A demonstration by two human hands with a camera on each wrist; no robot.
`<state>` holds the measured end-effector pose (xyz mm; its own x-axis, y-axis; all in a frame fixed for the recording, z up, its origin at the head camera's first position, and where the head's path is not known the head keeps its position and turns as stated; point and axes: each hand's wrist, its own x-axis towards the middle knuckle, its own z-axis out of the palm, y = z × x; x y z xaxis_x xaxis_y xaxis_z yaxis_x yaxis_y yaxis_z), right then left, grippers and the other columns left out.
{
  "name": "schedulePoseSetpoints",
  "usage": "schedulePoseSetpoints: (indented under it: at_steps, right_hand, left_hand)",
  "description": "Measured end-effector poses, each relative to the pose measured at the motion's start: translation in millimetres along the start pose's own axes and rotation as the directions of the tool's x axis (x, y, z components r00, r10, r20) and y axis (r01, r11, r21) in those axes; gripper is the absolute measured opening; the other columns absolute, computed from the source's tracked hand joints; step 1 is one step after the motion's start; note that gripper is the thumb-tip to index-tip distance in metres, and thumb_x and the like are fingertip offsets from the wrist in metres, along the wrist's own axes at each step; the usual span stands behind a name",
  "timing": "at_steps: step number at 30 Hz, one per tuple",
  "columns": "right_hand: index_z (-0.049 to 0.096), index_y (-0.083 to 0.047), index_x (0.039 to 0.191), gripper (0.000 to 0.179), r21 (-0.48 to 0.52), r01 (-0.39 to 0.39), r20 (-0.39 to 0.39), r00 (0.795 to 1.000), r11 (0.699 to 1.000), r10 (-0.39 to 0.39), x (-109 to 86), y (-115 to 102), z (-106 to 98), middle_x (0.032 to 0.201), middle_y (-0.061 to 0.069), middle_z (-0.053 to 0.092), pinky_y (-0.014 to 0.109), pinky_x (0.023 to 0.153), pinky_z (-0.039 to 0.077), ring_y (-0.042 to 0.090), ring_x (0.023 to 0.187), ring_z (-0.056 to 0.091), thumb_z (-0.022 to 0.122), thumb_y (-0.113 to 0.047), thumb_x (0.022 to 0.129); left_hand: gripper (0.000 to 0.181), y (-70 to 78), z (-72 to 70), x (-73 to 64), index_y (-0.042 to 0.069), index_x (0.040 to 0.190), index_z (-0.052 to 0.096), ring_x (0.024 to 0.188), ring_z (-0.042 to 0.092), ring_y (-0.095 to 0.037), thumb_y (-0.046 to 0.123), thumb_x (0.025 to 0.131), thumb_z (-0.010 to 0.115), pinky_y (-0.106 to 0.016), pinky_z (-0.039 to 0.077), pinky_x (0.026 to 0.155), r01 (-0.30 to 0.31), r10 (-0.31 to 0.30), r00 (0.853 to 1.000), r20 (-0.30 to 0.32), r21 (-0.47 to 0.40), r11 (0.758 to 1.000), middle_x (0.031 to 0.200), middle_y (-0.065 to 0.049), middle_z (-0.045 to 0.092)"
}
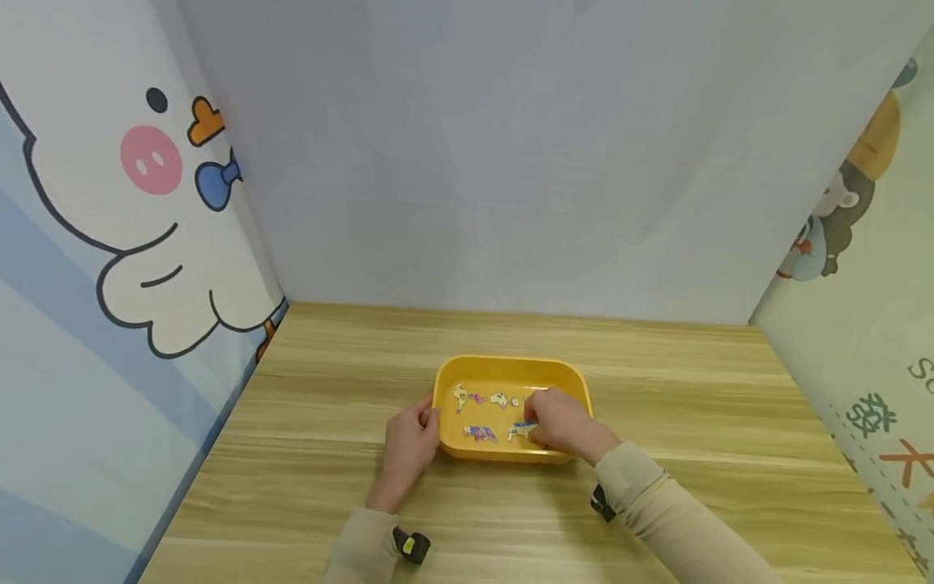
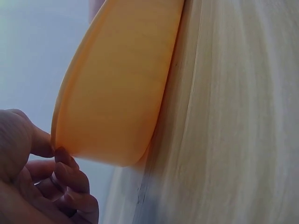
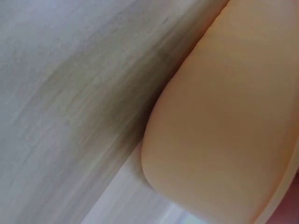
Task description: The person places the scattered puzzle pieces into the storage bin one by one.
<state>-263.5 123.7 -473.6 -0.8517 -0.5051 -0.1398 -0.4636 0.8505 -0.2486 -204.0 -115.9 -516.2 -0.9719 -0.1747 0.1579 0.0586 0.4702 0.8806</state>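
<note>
A shallow yellow tray (image 1: 511, 456) with rounded corners sits on the wooden table, and small flat cut-out pieces lie inside it. My left hand (image 1: 411, 438) holds the tray's left rim; in the left wrist view its thumb and curled fingers pinch the edge of the yellow wall (image 2: 112, 88). My right hand (image 1: 562, 420) reaches over the right side into the tray. Its thumb and index finger close at the right end of a blue-and-white cut-out piece (image 1: 520, 431). In the right wrist view the outer tray wall (image 3: 219, 116) hides most of that hand.
Other cut-outs lie in the tray: a purple patterned piece (image 1: 480, 434) at front left, a pale piece (image 1: 460, 396) behind it, and several small ones along the back row. The wooden table (image 1: 350, 357) surrounds the tray; a grey-white wall panel (image 1: 474, 162) stands behind.
</note>
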Motion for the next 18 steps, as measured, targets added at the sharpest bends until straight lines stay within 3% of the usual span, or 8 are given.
schedulePoseSetpoints:
  at_steps: [10,13,18]
  right_hand:
    - [0.069,-0.008,0.094,0.014,-0.04,0.025,-0.04,0.999,0.999,-0.026,2.6,-1,-7,0.09,0.002,0.064,0.035,0.072,0.049,0.017,0.081,0.058,0.072,-0.012,0.081]
    - [0.07,-0.006,0.095,0.014,-0.047,0.053,-0.047,0.997,0.997,-0.055,2.2,0,-9,0.092,0.005,0.066,0.037,0.074,0.05,0.02,0.085,0.061,0.071,-0.012,0.082]
    - [0.071,-0.008,0.089,0.009,-0.09,0.102,-0.081,0.991,0.991,-0.11,4.9,3,-13,0.09,0.004,0.067,0.037,0.074,0.051,0.022,0.084,0.063,0.071,-0.015,0.085]
  left_hand:
    - [0.034,-8.6,-8.4,4.7,-0.004,0.125,0.06,0.048,0.044,-0.011,0.013,0.096,0.056,-0.023,0.036,0.041,0.007,-0.008,1.0,0.021,0.012,1.0,0.061,0.001,0.048]
    - [0.036,-12.4,-10.2,7.2,-0.002,0.126,0.059,0.047,0.044,-0.011,0.018,0.097,0.055,-0.023,0.035,0.042,0.029,-0.03,0.999,0.032,0.029,0.999,0.061,0.001,0.049]
    - [0.038,-14.9,-14.9,16.3,-0.003,0.125,0.06,0.047,0.04,-0.011,0.023,0.097,0.055,-0.024,0.033,0.043,0.004,-0.008,0.999,0.044,0.085,0.996,0.059,0.002,0.047]
